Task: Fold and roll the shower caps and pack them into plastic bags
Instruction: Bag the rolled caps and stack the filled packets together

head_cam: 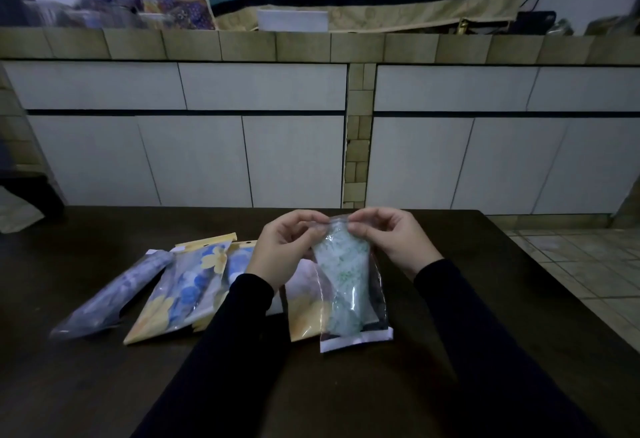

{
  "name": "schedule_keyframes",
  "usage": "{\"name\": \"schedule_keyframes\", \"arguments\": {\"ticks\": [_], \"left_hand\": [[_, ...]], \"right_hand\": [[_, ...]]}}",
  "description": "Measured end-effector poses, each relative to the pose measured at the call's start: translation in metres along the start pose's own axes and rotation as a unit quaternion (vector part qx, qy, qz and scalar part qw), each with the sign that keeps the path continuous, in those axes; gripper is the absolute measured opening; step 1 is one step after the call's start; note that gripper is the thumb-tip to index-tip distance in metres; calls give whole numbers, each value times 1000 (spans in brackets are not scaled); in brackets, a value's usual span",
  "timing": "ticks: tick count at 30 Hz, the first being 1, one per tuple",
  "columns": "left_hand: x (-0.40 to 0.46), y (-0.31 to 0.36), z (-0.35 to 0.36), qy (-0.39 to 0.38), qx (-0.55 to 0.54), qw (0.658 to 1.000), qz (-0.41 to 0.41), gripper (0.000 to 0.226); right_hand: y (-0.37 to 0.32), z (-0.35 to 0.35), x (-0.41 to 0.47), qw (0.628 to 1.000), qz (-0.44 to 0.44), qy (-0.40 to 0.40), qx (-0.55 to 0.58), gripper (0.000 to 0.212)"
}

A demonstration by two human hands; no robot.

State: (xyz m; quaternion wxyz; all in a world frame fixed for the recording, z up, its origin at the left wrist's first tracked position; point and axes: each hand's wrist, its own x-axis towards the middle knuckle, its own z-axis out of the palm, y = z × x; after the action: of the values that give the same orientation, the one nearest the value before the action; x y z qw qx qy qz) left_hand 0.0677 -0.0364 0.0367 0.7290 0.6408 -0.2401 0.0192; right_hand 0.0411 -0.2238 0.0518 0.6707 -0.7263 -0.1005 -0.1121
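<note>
Sleeves: two dark sleeves [467, 351] reach in from the near edge.
Bag: clear plastic bag with a rolled pale green shower cap inside [346, 285], held upright, long axis near-to-far, white bottom strip nearest, mouth at the far end between both hands.
Left hand [282, 250]: fingers pinch the mouth's left corner.
Right hand [391, 242]: fingers pinch the right corner; both equally near.
Next, likely: sealing the mouth.
Left of it: packed floral bags [180, 285] lying on dark wooden table [86, 385].
</note>
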Motion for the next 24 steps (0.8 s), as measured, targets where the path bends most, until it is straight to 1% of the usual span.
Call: {"name": "schedule_keyframes", "arguments": {"ticks": [4, 7, 9, 11, 12, 13, 15, 16, 17, 18, 20, 22, 23, 24], "left_hand": [[-3, 0, -3, -8, 33, 999, 14, 13], [-5, -1, -9, -24, 37, 999, -17, 18], [-5, -1, -10, -34, 9, 999, -33, 19], [-8, 0, -8, -25, 11, 999, -35, 16], [-8, 0, -6, -9, 21, 999, -36, 16], [-8, 0, -5, 3, 21, 999, -39, 15], [-6, 0, -5, 8, 0, 999, -40, 19], [-6, 0, -5, 8, -16, 999, -38, 22], [-6, 0, -5, 10, -28, 999, -36, 24], [-6, 1, -4, 10, -32, 999, -34, 25], [-7, 1, -2, 9, -26, 999, -38, 23], [-11, 1, -1, 17, -3, 999, -38, 14], [-13, 0, -2, 29, 33, 998, -33, 12], [-14, 0, -3, 38, 100, 994, -24, 17]], "right_hand": [[4, -2, -1, 999, -14, -12, -29, 17], [5, -3, -2, 999, -9, -14, -36, 17], [5, -4, -3, 998, -7, -17, -56, 21], [4, -6, -4, 997, -12, -20, -77, 16], [3, -7, -4, 996, -13, -32, -78, 17], [2, -8, -4, 997, -2, -52, -58, 25], [-1, -9, -5, 993, 65, -93, 23, 47], [-4, -9, -6, 988, 101, -107, 49, 53], [-6, -9, -8, 984, 125, -118, 53, 54], [-8, -10, -9, 981, 137, -128, 42, 51], [-9, -11, -11, 981, 133, -140, 4, 40], [-9, -14, -12, 983, 122, -136, -18, 31], [-9, -16, -11, 985, 116, -128, -25, 27], [-9, -18, -11, 986, 109, -120, -27, 25]]}}
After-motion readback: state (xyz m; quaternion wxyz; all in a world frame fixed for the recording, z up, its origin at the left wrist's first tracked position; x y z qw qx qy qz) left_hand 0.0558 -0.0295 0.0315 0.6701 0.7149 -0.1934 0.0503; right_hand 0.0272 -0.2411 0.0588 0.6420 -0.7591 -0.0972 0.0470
